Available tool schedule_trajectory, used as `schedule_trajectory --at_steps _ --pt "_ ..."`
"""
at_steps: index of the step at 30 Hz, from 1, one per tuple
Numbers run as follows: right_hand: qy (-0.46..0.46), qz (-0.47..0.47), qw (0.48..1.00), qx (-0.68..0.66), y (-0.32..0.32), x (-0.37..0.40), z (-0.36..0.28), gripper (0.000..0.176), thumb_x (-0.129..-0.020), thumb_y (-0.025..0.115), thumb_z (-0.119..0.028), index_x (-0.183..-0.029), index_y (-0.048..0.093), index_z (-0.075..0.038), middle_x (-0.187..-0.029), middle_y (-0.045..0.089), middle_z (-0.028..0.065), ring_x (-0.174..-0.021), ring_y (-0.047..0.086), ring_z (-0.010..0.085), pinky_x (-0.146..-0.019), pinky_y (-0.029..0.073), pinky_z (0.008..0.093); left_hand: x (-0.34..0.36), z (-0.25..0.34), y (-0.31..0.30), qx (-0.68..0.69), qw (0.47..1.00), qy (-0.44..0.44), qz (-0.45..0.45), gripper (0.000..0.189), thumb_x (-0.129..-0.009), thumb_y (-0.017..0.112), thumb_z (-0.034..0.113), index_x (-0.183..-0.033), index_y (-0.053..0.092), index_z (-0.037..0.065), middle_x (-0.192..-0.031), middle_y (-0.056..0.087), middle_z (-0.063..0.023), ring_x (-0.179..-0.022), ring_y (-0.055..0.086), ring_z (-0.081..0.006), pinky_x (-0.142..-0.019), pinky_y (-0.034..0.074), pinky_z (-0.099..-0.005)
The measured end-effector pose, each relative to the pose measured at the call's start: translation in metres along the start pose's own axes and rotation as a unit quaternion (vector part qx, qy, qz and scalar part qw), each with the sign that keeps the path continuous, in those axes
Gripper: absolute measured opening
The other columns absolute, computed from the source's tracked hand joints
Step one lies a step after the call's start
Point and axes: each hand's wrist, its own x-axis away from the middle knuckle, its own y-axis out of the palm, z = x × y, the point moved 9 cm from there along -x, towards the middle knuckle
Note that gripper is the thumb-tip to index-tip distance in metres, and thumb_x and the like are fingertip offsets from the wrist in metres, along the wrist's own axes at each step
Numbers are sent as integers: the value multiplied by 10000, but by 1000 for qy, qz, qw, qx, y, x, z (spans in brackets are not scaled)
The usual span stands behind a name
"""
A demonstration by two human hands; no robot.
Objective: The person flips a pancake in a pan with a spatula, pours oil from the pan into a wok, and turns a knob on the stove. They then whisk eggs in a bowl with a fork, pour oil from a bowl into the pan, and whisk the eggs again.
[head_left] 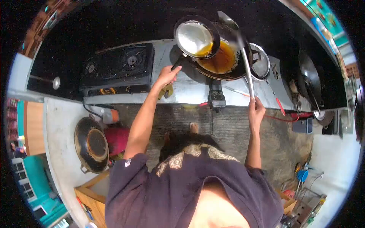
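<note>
My left hand (pixel 167 76) is closed round the black handle of a small frying pan (pixel 193 37). The pan is raised and tilted, with yellowish oil gathered at its lower edge. Beneath and beside it sits a large dark wok (pixel 231 76) with brown oil (pixel 221 59) inside; the pan covers part of its rim. My right hand (pixel 257 109) grips the lower end of a long-handled metal spatula (pixel 247 68), whose broad head is up beyond the wok, clear of the oil as far as I can see.
A black gas stove (pixel 118 66) stands on the metal counter (pixel 186 93) to the left. Right of the wok are a round strainer (pixel 261 65) and a red-handled tool (pixel 280 106). Another wok (pixel 308 78) stands far right; a large blackened pan (pixel 91 144) hangs low left.
</note>
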Motion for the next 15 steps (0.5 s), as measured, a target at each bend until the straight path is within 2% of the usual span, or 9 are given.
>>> schedule_trajectory --at_steps 1,2,3,5,6,9,11,12,15 --pt "0 1 1000 19 -2 -3 2 340 -879 595 -228 -1041 606 71 -749 615 79 -666 513 119 -596 415 276 4 2 2 -4 1000 -13 6 431 -854 576 441 -891 605 12 -518 519 -31 -406 487 -124 -409 403 -285" --pt "-33 33 997 62 -6 -7 -2 363 -865 605 -265 -1040 617 54 -835 660 165 -762 600 188 -702 456 316 5 4 7 -9 1000 -26 13 434 -857 575 439 -920 614 11 -514 518 -30 -403 487 -123 -407 401 -286" --pt "-2 29 998 62 -7 -12 7 377 -859 606 -286 -1042 624 43 -922 655 224 -861 627 254 -793 454 344 6 7 11 -31 999 -10 27 438 -858 573 440 -950 618 14 -511 521 -29 -398 486 -121 -406 401 -286" --pt "-3 33 997 64 -8 -18 16 376 -855 611 -299 -1045 631 24 -884 659 214 -815 632 245 -753 463 342 8 14 14 -76 995 22 57 452 -861 571 443 -1009 624 19 -506 526 -28 -389 484 -115 -405 400 -286" --pt "12 27 997 71 -8 -19 19 372 -852 613 -305 -1046 636 12 -875 659 213 -807 634 247 -743 465 344 8 13 16 -89 994 18 54 455 -863 564 445 -1033 630 28 -507 545 -40 -421 525 -122 -450 429 -300" --pt "33 24 996 84 -9 -22 21 362 -842 620 -322 -1048 647 -26 -847 659 209 -780 639 251 -716 469 352 0 10 19 -143 983 78 83 455 -866 561 443 -1048 605 29 -505 539 -48 -384 505 -111 -391 399 -267" --pt "22 42 995 82 -11 -23 23 358 -834 624 -336 -1049 653 -52 -825 658 206 -757 637 250 -699 468 356 -3 13 15 -217 964 88 125 439 -856 561 426 -1004 619 17 -611 594 -149 -589 591 -275 -557 446 -370" --pt "11 53 994 98 -13 -23 23 347 -833 621 -340 -1043 658 -67 -782 655 187 -685 618 232 -655 461 343 -2 16 16 -253 952 93 145 431 -850 561 417 -982 625 11 -664 621 -200 -692 634 -357 -640 470 -421" --pt "49 31 993 105 -17 -24 26 337 -835 616 -334 -1039 660 -69 -710 639 160 -594 571 197 -589 442 327 13 50 21 -301 933 89 173 421 -847 558 409 -969 620 10 -739 621 -235 -781 612 -406 -662 461 -452"
